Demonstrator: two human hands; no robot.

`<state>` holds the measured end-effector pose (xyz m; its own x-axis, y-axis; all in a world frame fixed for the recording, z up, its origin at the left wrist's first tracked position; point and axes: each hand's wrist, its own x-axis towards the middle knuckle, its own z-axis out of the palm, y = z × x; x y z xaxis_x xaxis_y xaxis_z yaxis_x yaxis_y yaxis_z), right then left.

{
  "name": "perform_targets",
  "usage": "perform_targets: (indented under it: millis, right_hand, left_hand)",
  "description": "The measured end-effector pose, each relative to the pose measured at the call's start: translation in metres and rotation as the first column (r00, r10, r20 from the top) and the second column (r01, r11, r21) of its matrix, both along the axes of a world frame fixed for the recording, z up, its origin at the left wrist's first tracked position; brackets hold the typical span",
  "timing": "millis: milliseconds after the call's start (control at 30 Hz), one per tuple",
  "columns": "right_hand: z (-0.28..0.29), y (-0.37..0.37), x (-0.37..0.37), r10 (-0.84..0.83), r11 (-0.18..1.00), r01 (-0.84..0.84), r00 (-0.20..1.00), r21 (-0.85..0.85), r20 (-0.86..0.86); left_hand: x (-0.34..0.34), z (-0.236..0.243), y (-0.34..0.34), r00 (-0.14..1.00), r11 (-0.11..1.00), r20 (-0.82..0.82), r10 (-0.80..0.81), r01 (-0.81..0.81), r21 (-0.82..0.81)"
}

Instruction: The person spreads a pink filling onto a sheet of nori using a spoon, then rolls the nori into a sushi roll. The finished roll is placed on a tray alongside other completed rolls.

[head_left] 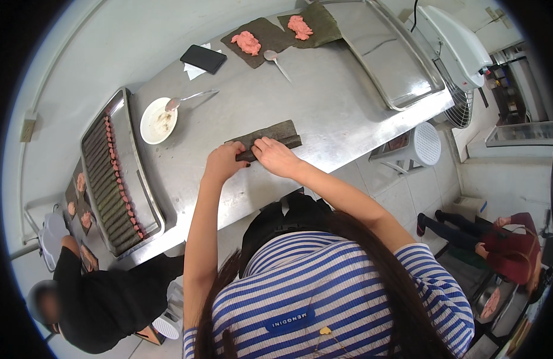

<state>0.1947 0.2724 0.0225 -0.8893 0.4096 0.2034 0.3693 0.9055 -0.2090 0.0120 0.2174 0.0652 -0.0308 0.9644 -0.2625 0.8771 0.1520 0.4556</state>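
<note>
Nori sheet (277,131) lies with long axis left-right, extending rightward from the grip: left hand (223,160) at its left end, right hand (277,157) nearer mid-length, both pinching its near edge.

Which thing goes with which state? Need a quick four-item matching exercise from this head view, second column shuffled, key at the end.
Things
1. Phone
2. White bowl
3. Dark sheet
4. Left-side tray

States
A. Holds a row of dark rolls with pink ends
B. Held by the left hand and right hand
C. Lies on white paper
D. Has a spoon at its rim

Pairs: 1-C, 2-D, 3-B, 4-A
</note>
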Motion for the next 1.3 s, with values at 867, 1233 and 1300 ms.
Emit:
perform_targets:
  millis: [867,1233,1300]
  right_hand:
    - [0.013,0.021,0.042,0.061,0.997,-0.056,0.992,0.044,-0.110]
    - [-0.003,0.013,0.015,0.047,0.992,-0.041,0.998,0.122,-0.046]
    - [-0.003,0.013,0.015,0.043,0.988,-0.041,0.999,0.147,-0.015]
  left_hand:
    - [0.005,0.002,0.006,0.999,0.995,-0.040,-0.013,0.009,-0.104]
    - [0.007,-0.009,0.003,0.991,0.979,-0.081,-0.111,0.123,0.165]
    - [0.014,-0.009,0.000,0.984,0.977,-0.146,-0.105,0.129,0.170]
